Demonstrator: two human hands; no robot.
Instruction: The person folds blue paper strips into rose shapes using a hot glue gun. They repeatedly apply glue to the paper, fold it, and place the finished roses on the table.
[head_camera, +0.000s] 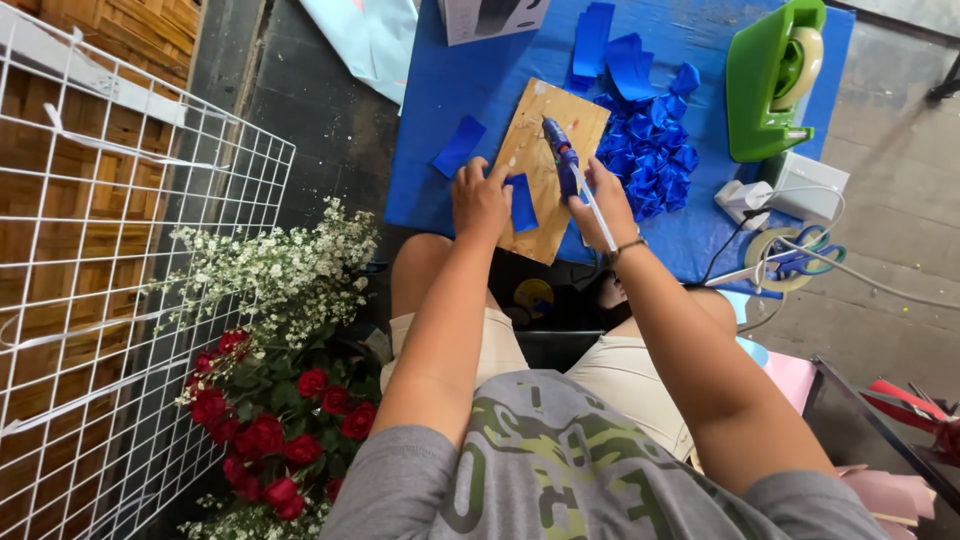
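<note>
blue mat (450, 90), wooden board (535, 215). our left hand (480, 200) pins the blue strip (520, 203) flat: light, floppy, we'd hold its edges. right hand (605, 200) closed round the glue gun (562, 160).

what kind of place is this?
Probably a florist's or craft workspace on the floor: red roses beside the person, a pile of folded blue ribbon, a glue gun in the right hand.
</note>
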